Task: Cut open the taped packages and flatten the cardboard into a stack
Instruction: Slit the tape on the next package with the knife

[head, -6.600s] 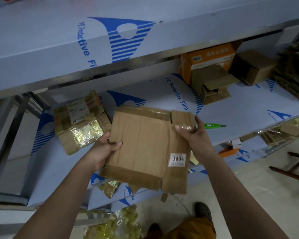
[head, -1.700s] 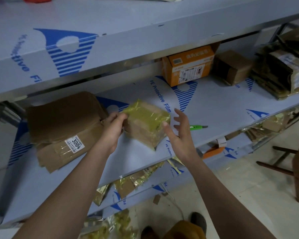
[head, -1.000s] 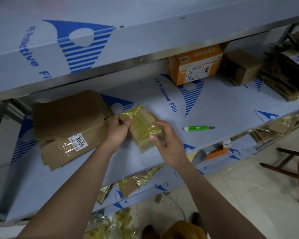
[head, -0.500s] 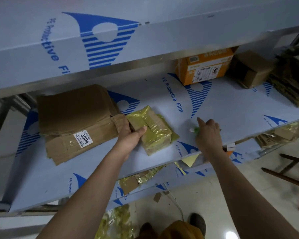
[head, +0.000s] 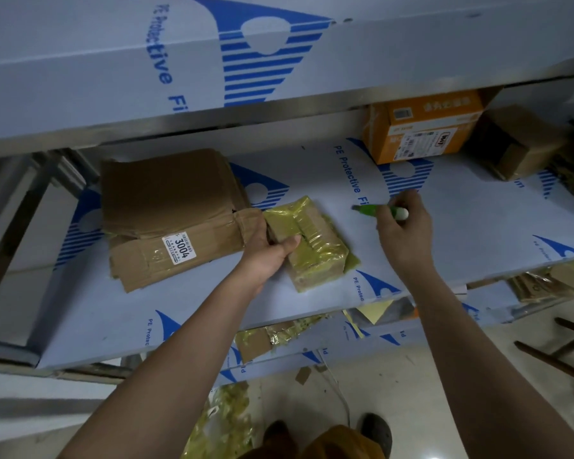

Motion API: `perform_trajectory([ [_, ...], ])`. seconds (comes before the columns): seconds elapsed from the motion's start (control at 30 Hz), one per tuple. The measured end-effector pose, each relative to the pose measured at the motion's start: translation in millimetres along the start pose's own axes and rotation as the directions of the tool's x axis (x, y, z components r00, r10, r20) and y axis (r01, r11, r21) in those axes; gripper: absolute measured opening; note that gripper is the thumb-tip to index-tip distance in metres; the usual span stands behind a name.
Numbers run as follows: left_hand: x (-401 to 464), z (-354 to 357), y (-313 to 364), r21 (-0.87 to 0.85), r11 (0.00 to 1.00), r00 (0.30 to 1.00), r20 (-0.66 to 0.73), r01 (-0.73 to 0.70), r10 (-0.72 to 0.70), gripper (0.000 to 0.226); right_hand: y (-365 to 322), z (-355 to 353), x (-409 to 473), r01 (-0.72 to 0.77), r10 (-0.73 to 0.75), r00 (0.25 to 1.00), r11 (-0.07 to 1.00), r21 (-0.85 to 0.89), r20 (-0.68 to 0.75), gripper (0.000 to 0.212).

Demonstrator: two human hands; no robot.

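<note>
Yellow-taped package (head: pixel 309 241) lies on the shelf (head: pixel 478 226) beside the flattened cardboard stack (head: pixel 173 213), gripped by the left hand (head: pixel 267 250); to its right, the right hand (head: pixel 403 226) pinches a green utility knife (head: pixel 376 211).

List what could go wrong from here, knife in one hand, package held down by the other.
1. The left hand grips the taped package where the cutter in the right hand would likely cut; a slip could hit the thumb.
2. The package lies near the shelf front edge; pushing could slide it off.
3. Glossy tape may let the blade skid.
</note>
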State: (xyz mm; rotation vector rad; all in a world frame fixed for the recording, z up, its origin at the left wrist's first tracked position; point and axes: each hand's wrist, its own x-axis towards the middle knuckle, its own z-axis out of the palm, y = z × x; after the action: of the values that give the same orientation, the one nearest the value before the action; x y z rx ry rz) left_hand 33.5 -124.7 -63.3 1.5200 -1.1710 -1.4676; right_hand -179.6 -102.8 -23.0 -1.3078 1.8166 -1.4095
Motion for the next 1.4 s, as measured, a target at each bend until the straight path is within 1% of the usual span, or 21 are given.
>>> perform_trajectory([
  [0.03,-1,0,1,-0.001,1.0,1.0,-0.001,0.002,-0.002,0.061,-10,8,-2,-0.031,0.023,0.999,0.977,0.209,0.038,0.012],
  [0.07,-2,0,2,0.002,1.0,1.0,-0.003,-0.001,0.001,0.059,-19,16,-4,-0.048,0.021,0.996,0.94,0.337,0.082,0.015],
  [0.1,-3,0,3,-0.001,1.0,1.0,-0.003,-0.005,0.005,0.056,-26,24,-6,-0.051,0.002,0.992,0.919,0.391,0.124,0.017],
  [0.13,-4,1,4,-0.009,1.0,1.0,-0.005,-0.009,0.009,0.054,-31,32,-7,-0.05,-0.015,0.987,0.917,0.397,0.159,0.018],
  [0.2,-6,1,5,-0.029,0.999,1.0,-0.006,-0.012,0.012,0.049,-37,48,-9,-0.063,-0.019,0.978,0.922,0.381,0.207,0.019],
  [0.27,-7,0,5,-0.033,0.999,1.0,0.004,-0.016,0.016,0.048,-35,60,-12,-0.072,-0.013,0.974,0.928,0.365,0.226,0.012],
  [0.33,-6,0,4,-0.03,0.999,1.0,0.014,-0.01,0.01,0.053,-25,67,-15,-0.011,-0.059,0.975,0.951,0.31,0.214,0.004],
  [0.4,-5,-1,3,-0.016,1.0,1.0,0.009,-0.004,0.005,0.061,-17,68,-14,0.051,-0.103,0.976,0.965,0.257,0.191,0.006],
  [0.47,-7,-2,2,0.003,1.0,1.0,0.012,0.009,-0.009,0.072,-15,67,-12,0.048,-0.093,0.978,0.972,0.23,0.188,0.013],
  [0.53,-9,-3,3,0.006,1.0,1.0,0.019,0.012,-0.012,0.075,-16,67,-11,0.029,-0.073,0.976,0.977,0.21,0.206,0.013],
  [0.63,-13,-5,6,-0.029,0.999,0.999,0.022,0.043,-0.043,0.072,-15,68,-10,0.056,-0.095,0.969,0.983,0.173,0.227,0.01],
  [0.8,-15,-7,11,-0.107,0.991,0.996,0.031,0.083,-0.08,0.053,-13,67,-11,0.14,-0.166,0.951,0.983,0.118,0.261,0.01],
  [1.03,-13,-7,10,-0.125,0.988,0.996,0.025,0.089,-0.086,0.052,-15,71,-12,0.261,-0.26,0.913,0.965,0.04,0.314,0.01],
  [1.17,-14,-7,10,-0.122,0.988,0.995,0.019,0.097,-0.096,0.061,-14,76,-11,0.382,-0.337,0.86,0.923,-0.046,0.384,0.011],
  [1.33,-19,-4,14,-0.13,0.988,0.996,-0.01,0.086,-0.088,0.061,-19,73,-9,0.368,-0.316,0.857,0.928,-0.053,0.407,0.007],
  [1.4,-19,-4,14,-0.125,0.989,0.997,-0.019,0.073,-0.076,0.058,-21,70,-10,0.363,-0.317,0.859,0.931,-0.042,0.402,0.004],
])
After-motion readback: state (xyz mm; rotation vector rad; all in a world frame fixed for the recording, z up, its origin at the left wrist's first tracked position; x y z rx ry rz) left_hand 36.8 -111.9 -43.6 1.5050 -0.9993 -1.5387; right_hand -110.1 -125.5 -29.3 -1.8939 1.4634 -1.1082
